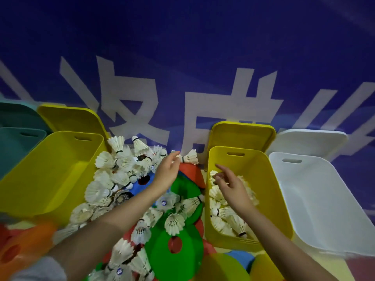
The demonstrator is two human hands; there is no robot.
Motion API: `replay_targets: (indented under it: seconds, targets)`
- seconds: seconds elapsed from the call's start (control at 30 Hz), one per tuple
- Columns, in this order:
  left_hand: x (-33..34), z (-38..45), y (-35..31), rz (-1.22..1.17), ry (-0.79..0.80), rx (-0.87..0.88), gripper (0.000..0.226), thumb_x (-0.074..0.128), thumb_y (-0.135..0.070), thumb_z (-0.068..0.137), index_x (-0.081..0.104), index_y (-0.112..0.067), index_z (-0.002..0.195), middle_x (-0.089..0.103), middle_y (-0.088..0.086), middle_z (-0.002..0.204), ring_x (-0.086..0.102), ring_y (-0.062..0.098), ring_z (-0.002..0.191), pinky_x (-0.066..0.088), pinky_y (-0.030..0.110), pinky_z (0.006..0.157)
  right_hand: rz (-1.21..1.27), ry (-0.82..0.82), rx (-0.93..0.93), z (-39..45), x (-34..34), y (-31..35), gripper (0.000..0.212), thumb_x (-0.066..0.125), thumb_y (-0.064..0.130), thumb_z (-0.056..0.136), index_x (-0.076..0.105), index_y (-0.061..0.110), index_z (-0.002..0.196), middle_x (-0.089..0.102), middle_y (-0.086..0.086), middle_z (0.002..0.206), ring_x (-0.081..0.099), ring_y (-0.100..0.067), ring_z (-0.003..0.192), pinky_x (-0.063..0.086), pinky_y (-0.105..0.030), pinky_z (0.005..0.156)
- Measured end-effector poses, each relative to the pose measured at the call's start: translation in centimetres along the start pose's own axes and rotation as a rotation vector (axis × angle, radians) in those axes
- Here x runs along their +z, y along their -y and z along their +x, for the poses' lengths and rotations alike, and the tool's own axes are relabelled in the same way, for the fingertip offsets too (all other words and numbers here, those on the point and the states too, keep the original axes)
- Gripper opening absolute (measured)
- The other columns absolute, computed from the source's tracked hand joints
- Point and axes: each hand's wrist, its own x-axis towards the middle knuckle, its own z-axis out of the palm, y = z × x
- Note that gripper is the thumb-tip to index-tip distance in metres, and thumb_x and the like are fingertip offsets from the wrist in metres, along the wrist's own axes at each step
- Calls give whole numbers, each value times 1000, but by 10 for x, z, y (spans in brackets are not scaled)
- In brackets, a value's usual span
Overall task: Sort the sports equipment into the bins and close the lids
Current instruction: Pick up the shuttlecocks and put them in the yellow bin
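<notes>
A heap of white feather shuttlecocks (113, 175) lies on the floor among flat green (178, 236), red (190, 173) and blue (142, 184) marker cones. My left hand (167, 170) reaches to the back of the heap and pinches one shuttlecock (189, 157) by its cork end. My right hand (231, 185) hovers over the right yellow bin (269, 191) with loose fingers and holds nothing. That bin holds several shuttlecocks (227, 213).
An empty yellow bin (50, 171) stands at the left, a teal bin (14, 147) beyond it, and an empty white bin (324, 201) at the far right. Each bin's lid leans behind it against the blue wall. Orange cones (22, 244) lie at the lower left.
</notes>
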Motion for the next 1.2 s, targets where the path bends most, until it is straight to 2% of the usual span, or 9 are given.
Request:
replay_targets:
  seconds: [0.1,0.2,0.33,0.43,0.53,0.63,0.73,0.93,1.2]
  targets:
    - [-53,-28,22,131,9,48,31,46,-19,98,56,-24,127,58,-2,121,59,11,100,49,28,84,6,138,-4,-17,39,16,36,54,15,95,48,35,124,62,5,97,59,-7,88,45,-20,76]
    - [-95,-58,50,273,72,44,32,48,-17,97,55,-22,128,57,-1,119,59,10,95,44,14,73,-115,260,27,-30,81,14,41,56,23,94,46,27,134,59,5,103,55,-3,90,42,-22,82]
    - [-127,-94,87,391,145,-58,35,46,-28,99,49,-27,134,52,-5,123,57,3,96,45,18,79,-385,286,80,-43,124,-3,55,54,42,93,40,20,142,50,-7,134,47,-19,121,38,-32,100]
    - [-131,-114,104,400,109,-121,37,49,-28,97,49,-25,134,55,-3,125,56,7,102,48,25,84,-530,265,140,-55,145,-17,68,55,55,88,39,18,142,46,-10,138,40,-26,129,36,-34,102]
    - [-122,-132,111,312,150,-177,39,49,-25,97,46,-21,136,53,-1,123,53,8,102,44,21,83,-558,271,239,-70,166,-29,79,60,58,83,31,18,144,37,-11,144,32,-28,135,36,-36,105]
    - [-110,-139,116,315,172,-158,41,49,-26,97,44,-22,138,49,2,125,52,10,105,46,25,90,-585,197,265,-78,180,-35,83,62,55,82,25,17,146,31,-13,147,30,-29,137,38,-38,103]
    - [-101,-131,115,384,199,-106,47,47,-29,97,38,-21,142,43,4,133,46,16,120,40,27,98,-590,117,274,-78,181,-38,75,64,49,84,28,20,143,38,-11,141,46,-29,125,48,-38,92]
    - [-80,-88,94,567,346,154,62,50,-38,95,23,-25,149,33,2,144,32,21,133,38,33,102,-465,-38,265,-82,159,-28,76,67,33,84,25,14,145,41,-13,134,50,-32,117,45,-36,89]
    - [-36,-32,89,874,681,324,84,63,-39,87,11,-27,152,21,9,152,34,30,133,45,43,97,-378,-193,159,-106,115,0,64,66,40,86,36,23,139,41,4,126,46,-7,105,36,-14,77]
